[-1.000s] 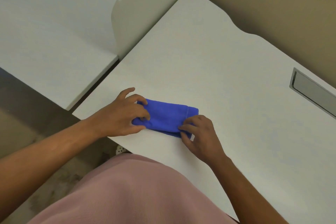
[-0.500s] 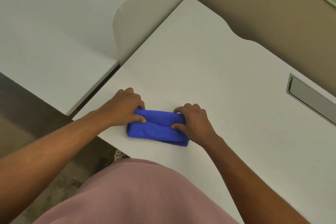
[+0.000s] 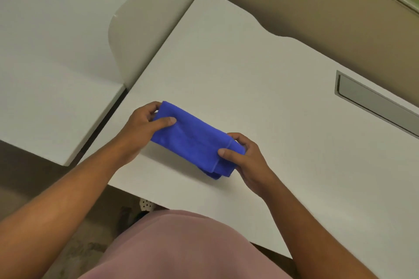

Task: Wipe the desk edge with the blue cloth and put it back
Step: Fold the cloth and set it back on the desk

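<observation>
The folded blue cloth [image 3: 195,140] is held between both hands, slightly above the white desk [image 3: 272,102], a shadow under it. My left hand [image 3: 145,124] pinches the cloth's far left end, thumb on top. My right hand [image 3: 244,156] grips the near right end, thumb on top and fingers curled behind. The desk's front edge [image 3: 181,207] runs below the cloth, close to my body.
A white divider panel [image 3: 145,29] stands at the desk's left side, with a second white desk [image 3: 49,56] beyond it. A grey cable tray lid [image 3: 374,102] is set in the desk at right. A tan partition wall [image 3: 317,2] backs the desk.
Both hands pressed the cloth flat near the front edge, then lifted it and carried it slightly farther from the edge. The cloth now slants from far left to near right.
</observation>
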